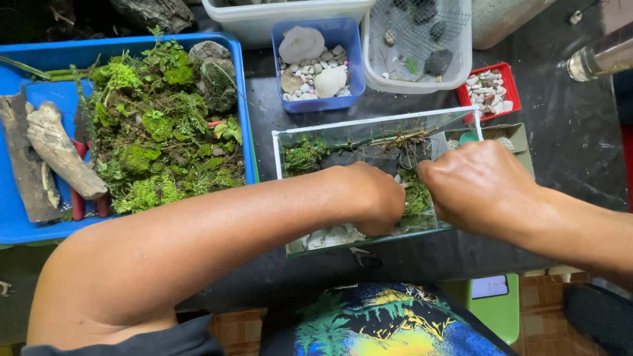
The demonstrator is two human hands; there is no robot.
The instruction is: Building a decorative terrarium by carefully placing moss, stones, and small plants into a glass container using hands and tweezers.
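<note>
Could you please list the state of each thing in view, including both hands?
Left hand: inside the glass tank, fingers curled on moss.
Right hand: over the tank, fingertips pressed into moss.
Glass tank: open-topped, partly planted, white pebbles at the near edge.
Blue tray: heaped with moss, driftwood beside.
Blue tub: open, holding shells and pebbles.
Red tub: open, holding pebbles.

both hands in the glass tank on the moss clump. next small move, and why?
Probably press the green moss clump down onto the white pebbles. Left hand and right hand both pinch it inside the rectangular glass tank, and it looks loose rather than bedded. Fingertips are hidden, so this is a guess.
</note>
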